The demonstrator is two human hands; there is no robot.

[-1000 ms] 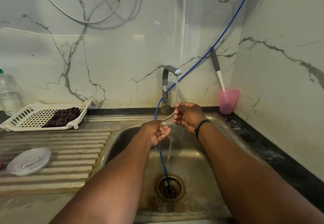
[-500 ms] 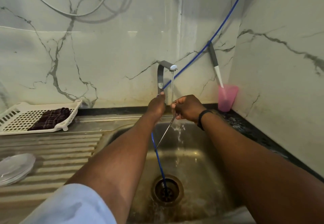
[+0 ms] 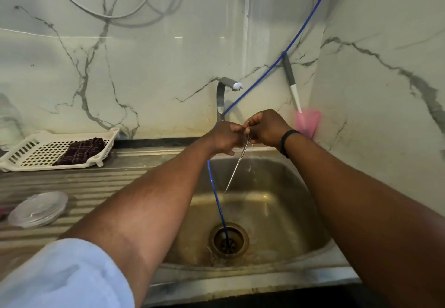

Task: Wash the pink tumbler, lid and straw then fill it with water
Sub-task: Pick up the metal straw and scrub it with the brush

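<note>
A thin metal straw (image 3: pixel 234 173) hangs slanting over the steel sink (image 3: pixel 310 211), its lower tip pointing down and left. My right hand (image 3: pixel 267 128) pinches the straw's upper end just in front of the tap (image 3: pixel 222 95). My left hand (image 3: pixel 222 139) is right beside it, its fingertips meeting the straw just below that grip. No stream shows at the spout; a few drops fall under my hands. A clear lid (image 3: pixel 38 209) lies on the draining board at the left. A pink cup (image 3: pixel 308 122) stands in the back right corner.
A grey-handled knife (image 3: pixel 290 79) stands in the pink cup. A blue hose (image 3: pixel 218 201) runs from the wall down into the drain (image 3: pixel 228 240). A white perforated tray (image 3: pixel 31 151) holding a dark checked cloth (image 3: pixel 80 151) sits at the back left.
My left hand went from under the stream up to the tap, then came down beside the straw. The stream from the spout has stopped. My right hand kept holding the straw.
</note>
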